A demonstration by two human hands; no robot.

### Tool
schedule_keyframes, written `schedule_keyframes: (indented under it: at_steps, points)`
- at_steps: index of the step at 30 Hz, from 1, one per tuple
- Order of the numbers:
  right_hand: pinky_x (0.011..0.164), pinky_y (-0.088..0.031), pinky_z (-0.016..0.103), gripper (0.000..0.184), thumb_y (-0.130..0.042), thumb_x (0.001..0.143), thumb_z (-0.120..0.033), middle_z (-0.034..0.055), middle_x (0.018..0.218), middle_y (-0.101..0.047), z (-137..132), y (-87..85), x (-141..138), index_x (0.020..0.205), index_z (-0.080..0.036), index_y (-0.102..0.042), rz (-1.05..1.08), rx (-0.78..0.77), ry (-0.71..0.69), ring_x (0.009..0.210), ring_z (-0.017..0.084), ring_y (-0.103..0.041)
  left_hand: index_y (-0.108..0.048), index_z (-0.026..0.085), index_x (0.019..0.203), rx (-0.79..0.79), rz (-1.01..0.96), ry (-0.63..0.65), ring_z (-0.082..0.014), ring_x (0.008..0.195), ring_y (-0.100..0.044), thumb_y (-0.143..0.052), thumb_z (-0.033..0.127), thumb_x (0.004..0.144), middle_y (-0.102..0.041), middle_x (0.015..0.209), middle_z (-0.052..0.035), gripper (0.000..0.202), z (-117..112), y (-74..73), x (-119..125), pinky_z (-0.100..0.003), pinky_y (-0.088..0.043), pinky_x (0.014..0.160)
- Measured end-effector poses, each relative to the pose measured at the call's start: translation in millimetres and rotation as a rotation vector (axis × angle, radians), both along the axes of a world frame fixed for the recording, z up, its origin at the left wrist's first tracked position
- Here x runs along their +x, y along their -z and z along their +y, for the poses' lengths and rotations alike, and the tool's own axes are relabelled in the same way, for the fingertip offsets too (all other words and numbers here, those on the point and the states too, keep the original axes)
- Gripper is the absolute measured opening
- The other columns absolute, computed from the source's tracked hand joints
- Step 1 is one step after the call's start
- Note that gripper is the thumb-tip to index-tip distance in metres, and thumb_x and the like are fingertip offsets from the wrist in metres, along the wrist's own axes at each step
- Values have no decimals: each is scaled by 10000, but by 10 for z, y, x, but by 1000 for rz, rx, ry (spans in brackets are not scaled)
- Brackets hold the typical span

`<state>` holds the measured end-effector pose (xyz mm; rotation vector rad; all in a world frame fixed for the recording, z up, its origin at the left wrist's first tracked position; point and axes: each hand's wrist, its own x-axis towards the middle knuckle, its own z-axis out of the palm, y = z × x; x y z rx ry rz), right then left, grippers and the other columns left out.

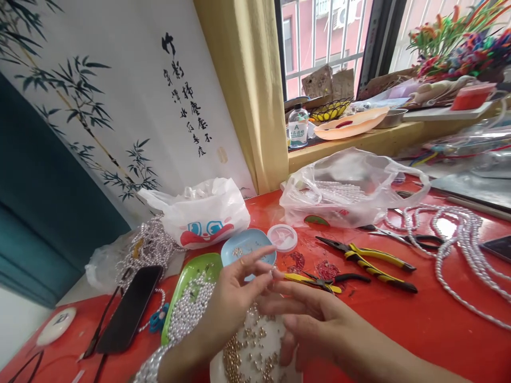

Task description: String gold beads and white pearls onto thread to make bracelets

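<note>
My left hand [238, 284] is raised over the trays, thumb and fingertips pinched together. A tiny pale thing seems to sit at those fingertips, too small to name. Fingers stretched and a little apart, my right hand [319, 319] reaches in from the right, its fingertips close to the left ones. Beneath both hands lies a white tray [215, 367] with gold beads [232, 356], partly hidden. A green tray [172, 314] of silvery pearl beads [191, 308] sits by my left wrist. Behind the hands is a blue dish [255, 242] holding a few small gold pieces.
Yellow-black pliers [355, 252] and a second pair [315, 281] lie on the red table [399, 330]. Right of them are scissors [393, 234] and coiled pearl strands [451, 255]. A round clear case [282, 237], plastic bags [217, 213] and a phone [130, 311] surround the trays.
</note>
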<state>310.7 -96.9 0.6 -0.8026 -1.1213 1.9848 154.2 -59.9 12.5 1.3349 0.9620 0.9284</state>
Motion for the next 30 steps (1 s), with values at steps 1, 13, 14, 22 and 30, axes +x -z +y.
schedule_keyframes:
  at_steps: [1,13,14,22,30]
  points:
    - [586,-457,201,459,-643,705,-324,62,977,-594,7,10,-23,1115,-171,-507,61,-83,11,640,86,-607,-605,220,1044,50,52,5,-153,831,-577,-561,212,771,-640,876,-30,276,0,-3,-5,-275,-442,772]
    - [486,-323,203,248,-622,683,-400,-46,547,-461,66,-67,219,697,-154,-590,-314,152,192,480,62,-404,-661,190,965,204,359,0,-184,785,-598,-608,289,722,-673,848,-63,268,32,-26,-9,-281,-457,706]
    - [487,-320,209,248,-602,700,-406,-43,553,-457,61,-86,238,703,-159,-589,-346,200,185,487,69,-399,-666,187,947,211,361,-6,-186,784,-603,-615,289,715,-678,852,-67,258,32,-12,-8,-282,-459,709]
    - [439,-282,205,241,-484,802,-389,-33,568,-440,0,-195,337,729,-178,-575,-577,384,162,492,80,-371,-705,197,828,423,487,15,-193,723,-601,-597,317,731,-680,786,-76,189,10,30,-21,-306,-456,689]
    - [541,-385,296,271,-398,815,-431,41,735,-592,247,-152,979,801,-209,-553,-1164,726,541,599,168,-521,-710,176,759,291,421,-68,-183,698,-604,-635,309,685,-692,794,-73,170,55,11,-36,-269,-459,627]
